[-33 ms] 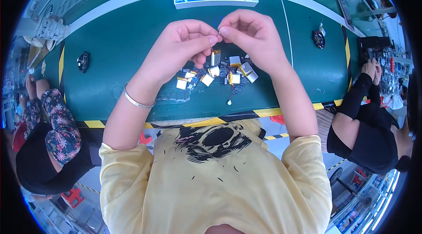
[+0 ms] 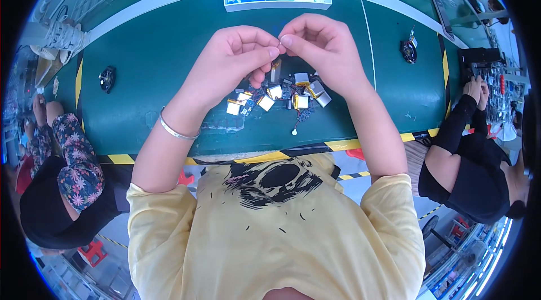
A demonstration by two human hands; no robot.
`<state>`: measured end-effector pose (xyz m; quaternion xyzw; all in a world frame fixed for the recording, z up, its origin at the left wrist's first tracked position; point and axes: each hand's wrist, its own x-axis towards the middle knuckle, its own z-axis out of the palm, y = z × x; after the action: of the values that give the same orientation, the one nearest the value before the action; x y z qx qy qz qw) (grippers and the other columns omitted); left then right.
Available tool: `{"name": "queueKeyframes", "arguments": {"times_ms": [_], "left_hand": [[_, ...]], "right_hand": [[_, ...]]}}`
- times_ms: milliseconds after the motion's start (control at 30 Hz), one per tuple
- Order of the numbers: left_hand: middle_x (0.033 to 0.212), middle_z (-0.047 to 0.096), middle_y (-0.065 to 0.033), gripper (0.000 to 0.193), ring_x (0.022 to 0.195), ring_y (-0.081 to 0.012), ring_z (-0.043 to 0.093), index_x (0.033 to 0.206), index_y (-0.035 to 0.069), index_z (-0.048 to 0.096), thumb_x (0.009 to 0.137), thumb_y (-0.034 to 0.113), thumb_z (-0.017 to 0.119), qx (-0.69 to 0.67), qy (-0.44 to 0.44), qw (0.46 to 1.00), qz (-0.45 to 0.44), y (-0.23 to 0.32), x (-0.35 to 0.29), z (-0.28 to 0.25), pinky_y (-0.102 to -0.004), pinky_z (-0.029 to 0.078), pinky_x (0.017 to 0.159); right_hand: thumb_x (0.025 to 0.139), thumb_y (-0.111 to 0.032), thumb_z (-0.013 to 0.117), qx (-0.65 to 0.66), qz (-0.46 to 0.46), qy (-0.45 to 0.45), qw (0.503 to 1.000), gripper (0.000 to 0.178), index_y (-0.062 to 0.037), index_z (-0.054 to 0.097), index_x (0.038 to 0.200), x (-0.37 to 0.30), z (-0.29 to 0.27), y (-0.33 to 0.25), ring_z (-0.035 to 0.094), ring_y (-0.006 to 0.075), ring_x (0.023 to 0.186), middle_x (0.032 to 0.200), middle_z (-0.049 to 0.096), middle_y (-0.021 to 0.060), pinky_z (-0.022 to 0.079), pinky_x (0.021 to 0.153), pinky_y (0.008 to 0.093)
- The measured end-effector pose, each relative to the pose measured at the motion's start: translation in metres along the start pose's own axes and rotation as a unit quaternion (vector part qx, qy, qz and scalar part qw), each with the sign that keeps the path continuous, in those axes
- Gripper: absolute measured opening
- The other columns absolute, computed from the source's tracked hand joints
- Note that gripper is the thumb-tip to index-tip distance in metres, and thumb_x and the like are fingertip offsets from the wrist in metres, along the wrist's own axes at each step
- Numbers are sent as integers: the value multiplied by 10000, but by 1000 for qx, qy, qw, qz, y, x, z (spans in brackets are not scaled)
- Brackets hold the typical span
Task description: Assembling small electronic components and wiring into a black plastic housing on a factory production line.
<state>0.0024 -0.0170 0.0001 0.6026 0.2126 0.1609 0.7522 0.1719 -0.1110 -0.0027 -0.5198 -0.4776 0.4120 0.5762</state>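
Observation:
My left hand [image 2: 235,59] and my right hand [image 2: 322,46] meet above the middle of the green table, thumb and forefinger of each pinched together. Between the fingertips shows a tiny pale bit, too small to name. Just under them a flat battery [image 2: 275,72] with amber tape at its top is upright in view; whether it hangs from my fingers I cannot tell. Below my hands lies a loose pile of small silver battery packs [image 2: 266,102] with dark circuit boards and thin wires. A small round white part [image 2: 294,132] on a wire sticks out toward me.
A white tray [image 2: 277,6] of small blue pieces stands at the far edge. Dark round devices lie on the left [image 2: 107,79] and right [image 2: 408,51] of the green table [image 2: 163,58]. Striped tape [image 2: 270,155] marks the near edge. Other people sit on both sides.
The battery beneath my fingertips has turned slightly and looks darker. Both hands keep almost the same pose.

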Motion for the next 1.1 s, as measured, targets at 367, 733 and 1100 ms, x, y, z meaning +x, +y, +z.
{"name": "queueKeyframes", "arguments": {"times_ms": [367,733,1100], "left_hand": [[718,628,-2,56,593,-12,545,898,-18,646,877,32,629,90,87,988,96,-9,-2,5,-161,433,517],[729,650,-18,49,609,-26,566,858,-20,655,850,26,639,130,99,980,117,-17,-1,5,-180,448,546],[772,664,-31,104,674,-45,590,932,-19,656,885,61,610,93,110,985,93,-8,0,-10,-184,446,584]], "right_hand": [[831,-72,653,-194,-137,52,970,75,-5,668,861,4,10,12,648,149,685,790,668,82,517,638,260],[708,-52,693,-357,-240,83,899,104,-34,617,777,3,14,8,634,198,660,737,631,70,517,606,298],[817,-63,582,-538,-270,241,761,171,-63,689,951,41,-54,23,593,293,903,943,668,103,461,819,397]]}}
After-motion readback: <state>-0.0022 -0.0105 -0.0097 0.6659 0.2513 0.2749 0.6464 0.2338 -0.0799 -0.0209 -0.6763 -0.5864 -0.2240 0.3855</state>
